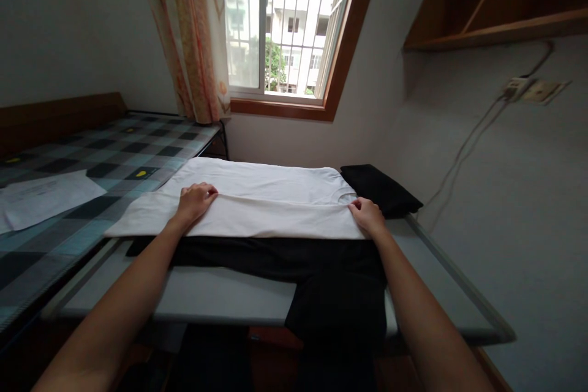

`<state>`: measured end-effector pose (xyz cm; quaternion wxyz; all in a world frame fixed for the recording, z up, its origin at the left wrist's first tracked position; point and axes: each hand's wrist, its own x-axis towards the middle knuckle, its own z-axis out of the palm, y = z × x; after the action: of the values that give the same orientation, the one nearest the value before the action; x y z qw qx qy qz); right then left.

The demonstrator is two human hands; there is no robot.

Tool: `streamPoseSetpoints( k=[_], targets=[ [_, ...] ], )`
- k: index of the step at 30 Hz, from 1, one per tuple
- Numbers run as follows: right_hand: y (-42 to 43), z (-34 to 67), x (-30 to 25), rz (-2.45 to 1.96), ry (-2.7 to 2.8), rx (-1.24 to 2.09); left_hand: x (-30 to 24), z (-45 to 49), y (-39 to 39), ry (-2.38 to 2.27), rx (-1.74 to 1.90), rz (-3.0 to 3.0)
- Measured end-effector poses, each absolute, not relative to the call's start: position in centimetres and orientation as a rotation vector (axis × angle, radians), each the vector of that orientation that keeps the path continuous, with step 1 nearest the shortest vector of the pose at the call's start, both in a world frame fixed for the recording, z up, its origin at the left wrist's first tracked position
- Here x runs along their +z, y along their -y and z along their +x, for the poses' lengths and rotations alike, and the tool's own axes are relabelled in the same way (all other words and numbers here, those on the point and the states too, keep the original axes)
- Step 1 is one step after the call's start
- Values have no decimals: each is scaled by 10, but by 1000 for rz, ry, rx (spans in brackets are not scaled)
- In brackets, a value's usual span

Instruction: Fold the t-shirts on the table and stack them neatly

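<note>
A white T-shirt (pixel 271 193) lies spread across a grey table (pixel 220 294), its near edge folded over lengthwise. My left hand (pixel 195 201) pinches the folded edge near the shirt's middle-left, fingers curled on the cloth. My right hand (pixel 366 215) grips the same fold by the collar end, fingers closed on the fabric. Under the shirt lies a black garment (pixel 340 294) that hangs over the table's front edge.
A folded black cloth (pixel 379 188) sits at the table's far right corner. A bed with a checked cover (pixel 114 153) and a white sheet of paper (pixel 41 196) adjoins the table on the left. A window, curtain and wall shelf lie beyond.
</note>
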<state>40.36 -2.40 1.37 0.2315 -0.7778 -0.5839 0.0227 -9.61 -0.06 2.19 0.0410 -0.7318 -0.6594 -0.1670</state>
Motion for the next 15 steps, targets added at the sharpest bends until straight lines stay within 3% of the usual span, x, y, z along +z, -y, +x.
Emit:
streamPoseSetpoints(
  k=[4, 12, 15],
  targets=[
    [30, 390, 13, -2234, 1635, -28, 20, -97, 2, 2041, -467, -2242],
    [46, 374, 14, -2164, 1797, -535, 15, -105, -2, 2280, -573, -2095],
    [46, 370, 15, -2122, 1866, -555, 16, -111, -4, 2252, -502, -2085]
  ],
)
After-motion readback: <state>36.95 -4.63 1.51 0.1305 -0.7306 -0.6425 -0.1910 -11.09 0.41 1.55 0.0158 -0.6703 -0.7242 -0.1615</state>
